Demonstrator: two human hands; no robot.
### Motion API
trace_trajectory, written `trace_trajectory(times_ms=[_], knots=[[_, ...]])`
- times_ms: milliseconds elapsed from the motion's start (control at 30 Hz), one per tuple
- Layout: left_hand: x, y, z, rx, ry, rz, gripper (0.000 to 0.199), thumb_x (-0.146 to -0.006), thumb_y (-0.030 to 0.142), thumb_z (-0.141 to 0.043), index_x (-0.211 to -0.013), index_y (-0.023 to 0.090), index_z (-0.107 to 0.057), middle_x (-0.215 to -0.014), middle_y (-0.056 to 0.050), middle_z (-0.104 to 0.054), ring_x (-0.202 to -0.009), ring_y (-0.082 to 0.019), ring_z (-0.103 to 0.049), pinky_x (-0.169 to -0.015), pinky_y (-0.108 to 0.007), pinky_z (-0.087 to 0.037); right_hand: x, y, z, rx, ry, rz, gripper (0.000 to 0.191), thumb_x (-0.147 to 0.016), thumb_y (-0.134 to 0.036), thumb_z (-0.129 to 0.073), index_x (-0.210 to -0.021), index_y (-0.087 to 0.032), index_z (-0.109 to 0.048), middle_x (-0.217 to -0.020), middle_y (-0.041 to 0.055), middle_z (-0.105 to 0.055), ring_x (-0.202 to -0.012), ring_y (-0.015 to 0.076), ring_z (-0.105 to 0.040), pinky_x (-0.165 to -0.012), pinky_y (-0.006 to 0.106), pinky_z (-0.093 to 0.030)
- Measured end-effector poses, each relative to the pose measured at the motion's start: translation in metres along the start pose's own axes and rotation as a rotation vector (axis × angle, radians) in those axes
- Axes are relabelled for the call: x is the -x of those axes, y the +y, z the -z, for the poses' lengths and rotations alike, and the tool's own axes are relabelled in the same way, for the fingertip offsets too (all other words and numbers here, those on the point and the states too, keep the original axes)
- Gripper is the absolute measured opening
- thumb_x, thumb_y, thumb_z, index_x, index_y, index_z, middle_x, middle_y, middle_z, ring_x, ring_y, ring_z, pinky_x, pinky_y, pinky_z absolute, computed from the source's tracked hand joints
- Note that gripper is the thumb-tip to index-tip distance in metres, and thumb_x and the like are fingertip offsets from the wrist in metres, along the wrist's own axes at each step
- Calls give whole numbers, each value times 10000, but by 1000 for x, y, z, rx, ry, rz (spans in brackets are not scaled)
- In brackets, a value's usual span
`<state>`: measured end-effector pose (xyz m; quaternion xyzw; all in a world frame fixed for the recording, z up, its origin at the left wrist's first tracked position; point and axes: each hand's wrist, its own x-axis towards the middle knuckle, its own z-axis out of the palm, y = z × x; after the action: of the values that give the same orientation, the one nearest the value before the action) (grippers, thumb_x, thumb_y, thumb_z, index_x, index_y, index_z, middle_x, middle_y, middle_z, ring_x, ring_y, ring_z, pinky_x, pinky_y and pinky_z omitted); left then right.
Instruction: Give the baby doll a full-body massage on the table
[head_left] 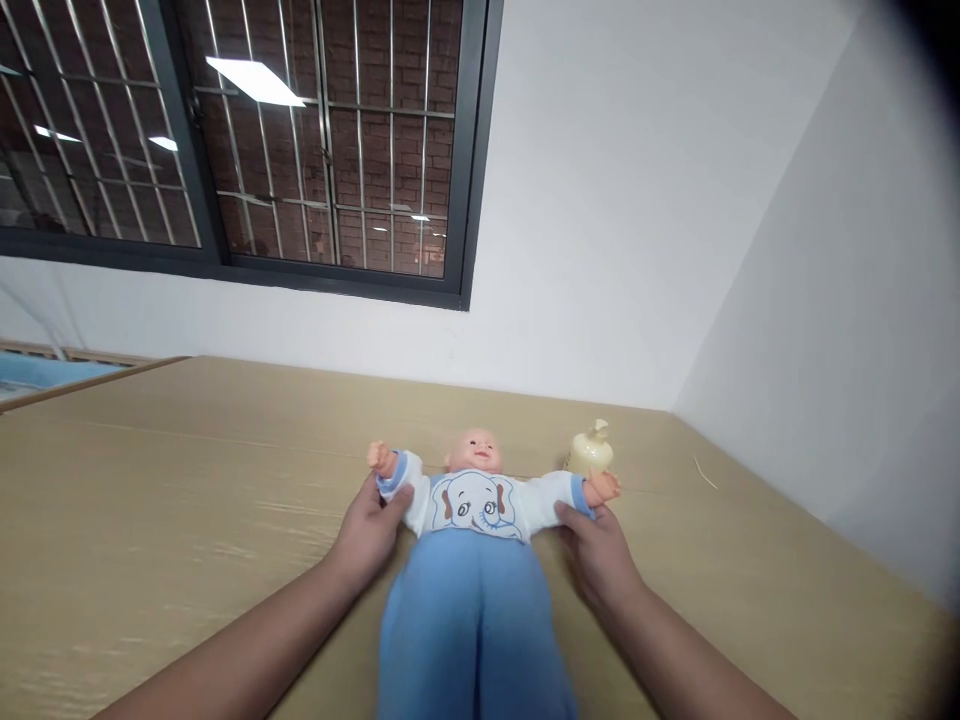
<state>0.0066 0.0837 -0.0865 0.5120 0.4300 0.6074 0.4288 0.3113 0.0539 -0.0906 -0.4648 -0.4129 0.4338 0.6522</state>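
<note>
A baby doll [480, 515] lies on its back on a tan surface [247, 470], head away from me and arms spread to both sides. It wears a white top with an elephant's face and blue cuffs, and blue trousers [469, 610]. My left hand [373, 525] grips the sleeve of the doll's arm on the left, thumb on top near the cuff. On the other side, my right hand [598, 545] is closed around the right-hand sleeve, just below the cuff. The doll's feet are out of the frame.
A cream pump bottle [590, 452] stands just behind the doll's right-hand fist. A thin pale strand [705, 473] lies farther right. White walls [600, 200] bound the surface behind and at right, with a barred window [330, 140] above. Something blue [52, 370] shows beyond the left edge.
</note>
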Motion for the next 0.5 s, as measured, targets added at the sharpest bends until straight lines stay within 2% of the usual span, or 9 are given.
trace_trajectory(times_ms=[100, 200, 267, 367, 500], knots=[[-6, -5, 1, 267, 53, 192, 429, -843, 325, -730, -1226, 181, -603, -1258, -138, -698, -1137, -295, -683, -922, -418, -578, -5, 3, 3, -219, 14, -147, 398, -763, -265, -752, -1142, -184, -664, -1164, 98, -751, -1110, 313, -707, -971, 508, -586], [-9, -7, 3, 442, 131, 407, 361, -873, 171, -676, -1225, 180, -600, -1269, -141, -695, -1132, -281, -694, -922, -427, -602, -12, 10, 9, -275, 8, -256, 316, -779, -208, -694, -1092, -178, -661, -1118, 98, -765, -1055, 295, -734, -984, 526, -584], [-11, -9, 5, 506, 166, 492, 306, -894, 133, -641, -1198, 143, -610, -1235, -169, -705, -1114, -286, -705, -919, -432, -615, -17, 16, 13, -262, -7, -273, 256, -791, -204, -671, -1046, -180, -664, -1084, 98, -773, -1040, 291, -741, -992, 528, -582], [-14, -12, 5, 537, 179, 515, 256, -913, 136, -626, -1169, 114, -623, -1179, -186, -722, -1095, -286, -716, -907, -410, -630, -21, 19, 14, -228, -28, -250, 231, -794, -217, -681, -1022, -183, -669, -1075, 100, -773, -1056, 291, -735, -995, 517, -585], [-10, -7, 2, 484, 146, 385, 311, -870, 175, -702, -1175, 153, -646, -1186, -147, -730, -1102, -277, -710, -918, -396, -619, -13, 10, 5, -200, -9, -130, 381, -771, -272, -753, -1127, -179, -654, -1194, 105, -736, -1146, 312, -692, -1005, 522, -571]])
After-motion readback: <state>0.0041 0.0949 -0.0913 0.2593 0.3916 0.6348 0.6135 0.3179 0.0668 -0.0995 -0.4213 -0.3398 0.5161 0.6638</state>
